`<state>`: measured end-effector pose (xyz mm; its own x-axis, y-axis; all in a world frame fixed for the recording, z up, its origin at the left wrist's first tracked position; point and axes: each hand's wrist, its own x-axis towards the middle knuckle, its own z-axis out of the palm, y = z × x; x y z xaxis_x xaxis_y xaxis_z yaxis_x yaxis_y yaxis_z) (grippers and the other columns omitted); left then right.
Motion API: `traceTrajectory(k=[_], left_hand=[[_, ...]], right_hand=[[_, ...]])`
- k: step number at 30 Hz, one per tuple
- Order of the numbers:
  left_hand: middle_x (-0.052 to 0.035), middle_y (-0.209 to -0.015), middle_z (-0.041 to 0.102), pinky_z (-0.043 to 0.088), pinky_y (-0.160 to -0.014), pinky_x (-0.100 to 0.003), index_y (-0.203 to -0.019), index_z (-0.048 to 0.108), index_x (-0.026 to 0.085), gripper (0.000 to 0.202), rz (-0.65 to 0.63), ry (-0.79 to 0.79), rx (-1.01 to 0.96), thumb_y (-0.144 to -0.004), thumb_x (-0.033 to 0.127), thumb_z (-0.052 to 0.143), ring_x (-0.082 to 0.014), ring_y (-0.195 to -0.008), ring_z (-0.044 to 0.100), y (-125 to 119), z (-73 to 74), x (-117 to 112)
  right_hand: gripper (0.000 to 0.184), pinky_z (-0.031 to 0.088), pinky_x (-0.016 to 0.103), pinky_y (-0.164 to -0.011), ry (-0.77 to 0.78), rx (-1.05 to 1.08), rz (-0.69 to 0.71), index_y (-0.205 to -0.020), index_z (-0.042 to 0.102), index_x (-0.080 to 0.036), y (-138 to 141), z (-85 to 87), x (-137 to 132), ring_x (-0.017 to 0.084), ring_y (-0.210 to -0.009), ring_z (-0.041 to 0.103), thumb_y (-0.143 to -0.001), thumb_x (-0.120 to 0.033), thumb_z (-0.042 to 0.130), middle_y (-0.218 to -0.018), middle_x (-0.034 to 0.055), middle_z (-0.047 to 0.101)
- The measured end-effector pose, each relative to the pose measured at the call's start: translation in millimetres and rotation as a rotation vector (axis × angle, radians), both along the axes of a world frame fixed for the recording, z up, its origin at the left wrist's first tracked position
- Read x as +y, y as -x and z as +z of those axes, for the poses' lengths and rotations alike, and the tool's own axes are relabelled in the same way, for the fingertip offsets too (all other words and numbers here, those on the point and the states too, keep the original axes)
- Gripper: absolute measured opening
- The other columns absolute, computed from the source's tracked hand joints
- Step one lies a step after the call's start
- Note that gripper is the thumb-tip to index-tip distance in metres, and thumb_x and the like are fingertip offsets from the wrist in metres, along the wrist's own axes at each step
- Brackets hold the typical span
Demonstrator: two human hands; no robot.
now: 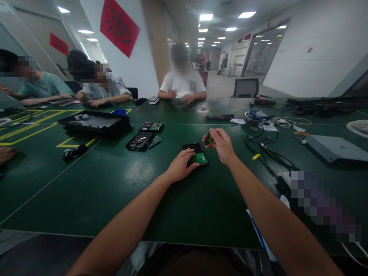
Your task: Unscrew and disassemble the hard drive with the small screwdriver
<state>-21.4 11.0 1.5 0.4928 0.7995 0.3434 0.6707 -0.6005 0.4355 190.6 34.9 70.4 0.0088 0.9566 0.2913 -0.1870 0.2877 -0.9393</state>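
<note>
A hard drive (200, 158) with a green circuit board and a black casing lies on the table in front of me. My left hand (181, 165) grips it from the left, fingers over its casing and thumb along the near edge. Just right of the drive and above it, my right hand (220, 145) is closed around a small screwdriver (209, 138) with a dark and yellow handle. Its tip is too small to make out. Farther left lie another opened drive (140, 141) and a drive with an exposed board (155, 126).
A black tray (94, 124) stands at the left, near a black object (73, 152). Black cables (258, 143) and a grey metal box (336, 147) occupy the right. A power tool (220, 117) lies farther back. Across the table sits a person (184, 82); others sit left.
</note>
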Motion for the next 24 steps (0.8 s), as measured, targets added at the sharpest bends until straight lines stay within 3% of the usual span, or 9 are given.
traceTrajectory(k=[7, 13, 19, 24], left_hand=[[-0.0154, -0.151, 0.055, 0.037, -0.123, -0.049, -0.140, 0.058, 0.017, 0.058, -0.007, -0.013, -0.010, -0.095, 0.053, 0.061, -0.0296, -0.145, 0.047, 0.4, -2.1, 0.9], [-0.0166, -0.152, 0.054, 0.036, -0.123, -0.048, -0.141, 0.058, 0.015, 0.059, -0.008, -0.007, -0.012, -0.096, 0.054, 0.060, -0.0297, -0.146, 0.046, 0.6, -0.9, -0.4], [-0.0163, -0.152, 0.054, 0.036, -0.123, -0.049, -0.140, 0.059, 0.016, 0.059, 0.001, -0.010, -0.009, -0.096, 0.055, 0.059, -0.0299, -0.146, 0.045, 0.3, -0.1, -1.3], [-0.0145, -0.152, 0.054, 0.036, -0.123, -0.050, -0.141, 0.058, 0.019, 0.057, -0.007, -0.004, -0.020, -0.095, 0.053, 0.062, -0.0297, -0.146, 0.046, 0.7, 0.1, -0.8]], right_hand=[[0.034, 0.056, 0.024, -0.049, 0.039, -0.059, -0.009, -0.094, 0.066, -0.022, 8.4, 12.4, 10.4, 0.019, -0.082, 0.067, -0.089, -0.056, 0.063, -0.089, 0.0043, 0.066], [0.028, 0.058, 0.028, -0.051, 0.126, -0.167, -0.006, -0.080, 0.067, -0.019, 13.3, 26.2, 22.6, 0.019, -0.072, 0.065, -0.091, -0.041, 0.053, -0.081, 0.0067, 0.064], [0.028, 0.058, 0.028, -0.050, 0.112, -0.178, -0.024, -0.082, 0.066, -0.020, 10.9, 25.1, 22.5, 0.019, -0.073, 0.066, -0.092, -0.042, 0.054, -0.083, 0.0070, 0.065], [0.032, 0.059, 0.027, -0.050, 0.076, -0.171, -0.067, -0.083, 0.063, -0.021, 5.9, 17.2, 21.3, 0.018, -0.074, 0.065, -0.091, -0.053, 0.064, -0.084, 0.0049, 0.063]])
